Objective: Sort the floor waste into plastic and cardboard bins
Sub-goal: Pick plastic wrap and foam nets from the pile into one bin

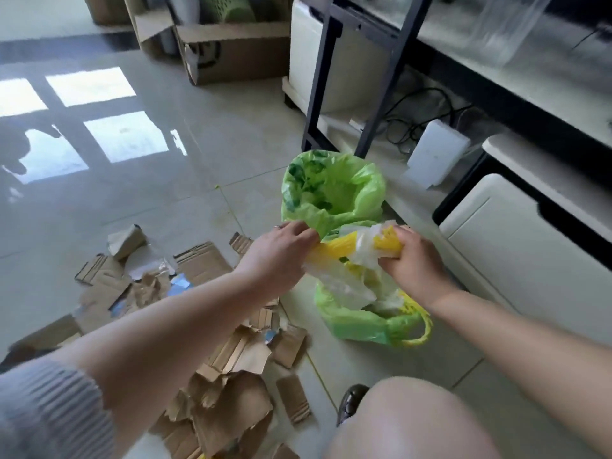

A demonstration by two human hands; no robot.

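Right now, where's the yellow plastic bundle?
In the head view, right of centre: the yellow plastic bundle is gripped between the left hand and right hand, above the nearer green-lined bin.

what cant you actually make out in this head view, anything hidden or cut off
- Head view: the inside of the nearer green-lined bin is hidden by the yellow and white plastic bundle both hands grip.
- The left hand fingertips are buried in that plastic.
- The torn brown cardboard pieces run under the left forearm and off the bottom edge.
- The farther green-lined bin bottom is in shadow.
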